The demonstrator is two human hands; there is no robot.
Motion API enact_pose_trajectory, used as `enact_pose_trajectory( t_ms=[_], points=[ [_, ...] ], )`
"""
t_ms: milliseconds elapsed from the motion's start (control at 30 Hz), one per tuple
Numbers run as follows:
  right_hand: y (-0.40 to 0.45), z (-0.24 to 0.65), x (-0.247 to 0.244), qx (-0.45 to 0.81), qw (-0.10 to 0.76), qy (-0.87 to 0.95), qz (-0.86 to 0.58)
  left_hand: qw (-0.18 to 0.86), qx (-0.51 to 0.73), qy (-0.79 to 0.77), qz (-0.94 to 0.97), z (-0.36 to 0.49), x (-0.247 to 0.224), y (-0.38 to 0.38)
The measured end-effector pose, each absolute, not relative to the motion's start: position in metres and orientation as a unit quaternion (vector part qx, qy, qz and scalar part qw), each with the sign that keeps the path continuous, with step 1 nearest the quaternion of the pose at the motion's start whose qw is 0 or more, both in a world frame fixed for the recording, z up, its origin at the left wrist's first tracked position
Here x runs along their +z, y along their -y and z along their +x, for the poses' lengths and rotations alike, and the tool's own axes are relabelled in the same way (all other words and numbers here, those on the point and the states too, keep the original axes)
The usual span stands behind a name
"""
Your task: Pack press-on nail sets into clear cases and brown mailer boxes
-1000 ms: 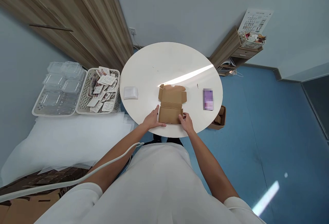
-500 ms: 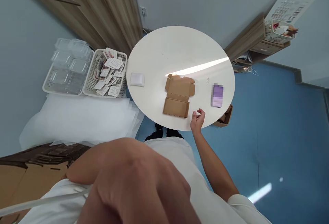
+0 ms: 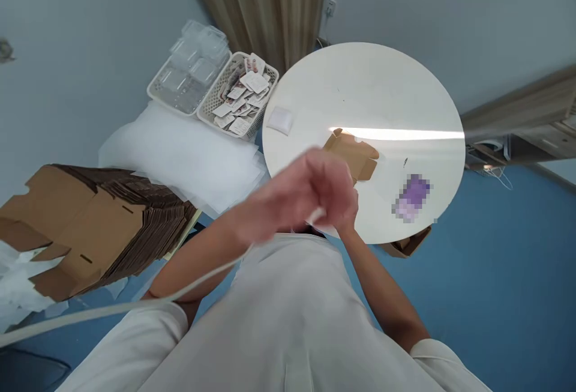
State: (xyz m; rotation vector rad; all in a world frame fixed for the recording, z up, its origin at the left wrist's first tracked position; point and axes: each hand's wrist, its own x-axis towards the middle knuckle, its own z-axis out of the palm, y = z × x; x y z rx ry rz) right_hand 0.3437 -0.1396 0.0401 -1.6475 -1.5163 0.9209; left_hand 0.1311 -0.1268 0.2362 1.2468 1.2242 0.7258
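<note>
My left hand (image 3: pixel 317 191), smeared by motion, hangs in front of the table's near edge with its fingers curled; whether anything is in them cannot be made out. Behind it, mostly covered, is my right hand (image 3: pixel 350 215), close to the near side of the open brown cardboard box (image 3: pixel 353 153). The lower part of that box is hidden by my hands, and contact with it is unclear. On the white oval table (image 3: pixel 373 86), a flat white packet (image 3: pixel 279 120) lies to the left. At the right lies a purple, pixelated item (image 3: pixel 411 197).
Left of the table stand a white basket of printed cards (image 3: pixel 245 95) and a basket of clear plastic boxes (image 3: pixel 193 68). Nearer are translucent white sheets (image 3: pixel 180 152) and a stack of flat cardboard boxes (image 3: pixel 90 218). A white cord (image 3: pixel 135 307) crosses low in front.
My left hand has moved from close to the camera out toward the table, now overlapping my right hand and the box. The view has swung left, bringing the cardboard stack into sight.
</note>
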Motion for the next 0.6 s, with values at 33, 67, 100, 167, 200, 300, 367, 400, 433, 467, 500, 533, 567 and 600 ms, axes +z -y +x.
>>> enact_pose_trajectory(
  t_ms=[33, 67, 100, 167, 200, 300, 367, 400, 433, 467, 500, 533, 567, 600],
  points=[
    [0.133, 0.336, 0.043, 0.36, 0.345, 0.609, -0.617, 0.567, 0.357, -0.545, 0.504, 0.129, 0.223, 0.112],
    [0.125, 0.327, 0.045, 0.364, 0.337, 0.631, -0.597, 0.548, 0.396, -0.56, 0.479, 0.125, 0.206, 0.097],
    [0.117, 0.318, 0.048, 0.371, 0.327, 0.651, -0.576, 0.532, 0.422, -0.567, 0.466, 0.12, 0.185, 0.083],
    [0.097, 0.298, 0.052, 0.398, 0.292, 0.681, -0.541, 0.505, 0.432, -0.6, 0.445, 0.105, 0.141, 0.063],
    [0.086, 0.288, 0.053, 0.412, 0.274, 0.687, -0.532, 0.492, 0.425, -0.628, 0.427, 0.095, 0.119, 0.056],
    [0.054, 0.259, 0.05, 0.458, 0.231, 0.666, -0.542, 0.469, 0.4, -0.685, 0.39, 0.066, 0.071, 0.048],
    [0.035, 0.242, 0.045, 0.498, 0.211, 0.627, -0.56, 0.471, 0.369, -0.701, 0.388, 0.053, 0.055, 0.043],
    [0.026, 0.235, 0.042, 0.519, 0.206, 0.603, -0.57, 0.474, 0.352, -0.704, 0.394, 0.048, 0.051, 0.04],
    [0.018, 0.228, 0.039, 0.54, 0.202, 0.576, -0.579, 0.477, 0.335, -0.707, 0.401, 0.045, 0.048, 0.035],
    [0.011, 0.222, 0.036, 0.558, 0.203, 0.548, -0.589, 0.478, 0.319, -0.708, 0.41, 0.042, 0.046, 0.029],
    [0.005, 0.217, 0.033, 0.572, 0.207, 0.52, -0.599, 0.478, 0.304, -0.709, 0.42, 0.041, 0.044, 0.021],
    [-0.001, 0.213, 0.03, 0.583, 0.214, 0.493, -0.609, 0.477, 0.29, -0.71, 0.43, 0.04, 0.041, 0.014],
    [-0.006, 0.209, 0.028, 0.591, 0.223, 0.467, -0.619, 0.476, 0.277, -0.711, 0.437, 0.039, 0.038, 0.005],
    [-0.011, 0.205, 0.025, 0.598, 0.235, 0.441, -0.627, 0.474, 0.266, -0.711, 0.445, 0.039, 0.035, -0.003]
  ],
)
